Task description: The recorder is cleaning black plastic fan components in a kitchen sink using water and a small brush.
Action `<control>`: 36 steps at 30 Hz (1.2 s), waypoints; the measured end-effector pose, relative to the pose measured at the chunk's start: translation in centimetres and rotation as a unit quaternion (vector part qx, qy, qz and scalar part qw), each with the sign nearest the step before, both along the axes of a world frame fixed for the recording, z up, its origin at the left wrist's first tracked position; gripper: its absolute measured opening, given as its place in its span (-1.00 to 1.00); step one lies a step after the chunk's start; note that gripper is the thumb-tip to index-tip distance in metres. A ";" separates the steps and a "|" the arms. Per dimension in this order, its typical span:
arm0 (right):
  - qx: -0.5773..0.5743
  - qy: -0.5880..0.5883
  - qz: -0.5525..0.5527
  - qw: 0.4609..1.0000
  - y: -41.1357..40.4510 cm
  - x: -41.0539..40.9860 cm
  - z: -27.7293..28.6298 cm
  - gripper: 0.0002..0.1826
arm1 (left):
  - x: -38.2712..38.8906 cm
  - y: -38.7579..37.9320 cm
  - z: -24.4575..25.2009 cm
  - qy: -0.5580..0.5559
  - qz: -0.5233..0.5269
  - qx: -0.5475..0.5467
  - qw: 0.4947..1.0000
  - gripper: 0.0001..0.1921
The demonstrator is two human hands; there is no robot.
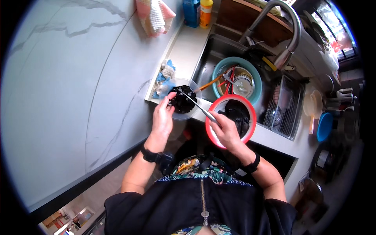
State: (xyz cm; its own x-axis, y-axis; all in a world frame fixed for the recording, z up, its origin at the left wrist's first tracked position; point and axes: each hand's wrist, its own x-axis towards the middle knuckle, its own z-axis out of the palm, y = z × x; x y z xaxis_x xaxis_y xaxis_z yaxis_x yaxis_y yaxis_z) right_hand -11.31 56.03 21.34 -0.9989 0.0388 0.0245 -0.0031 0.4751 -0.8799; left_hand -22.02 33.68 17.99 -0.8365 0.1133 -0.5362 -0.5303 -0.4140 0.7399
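My right hand (226, 129) grips the grey handle of a long thin metal utensil (195, 103), perhaps a knife. Its tip reaches into a clear plastic bowl (188, 116) filled with dark, glossy, jelly-like pieces (185, 100). My left hand (163, 117) reaches over the near left side of this bowl, fingers apart; whether they touch the pieces is unclear. Beneath my right hand is a red-rimmed bowl (253, 113), white inside, at the counter's front edge. A larger dark mass (239, 117) of similar look lies in it, partly hidden by the hand.
A steel sink (207, 63) holds a teal basin (258, 77) of dishes and a wire rack (283, 102). The faucet (296, 32) arches above. A crumpled cloth (166, 75) lies behind the clear bowl. Two bottles (199, 13) stand farther back. A marbled surface (67, 88) extends left.
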 end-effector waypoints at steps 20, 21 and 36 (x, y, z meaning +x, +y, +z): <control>-0.090 -0.066 -0.140 0.984 9.2 7.7 1.6 -0.60 | 3.8 9.3 0.1 0.462 -0.307 -0.372 0.744 -0.79; -0.093 -0.065 -0.139 0.984 9.3 8.0 1.6 -0.60 | 4.6 10.6 -1.3 0.500 -0.334 -0.399 0.693 -0.70; -0.093 -0.050 -0.121 0.987 12.9 12.2 0.3 -0.62 | 6.4 16.9 -7.0 0.527 -0.423 -0.551 0.490 -0.89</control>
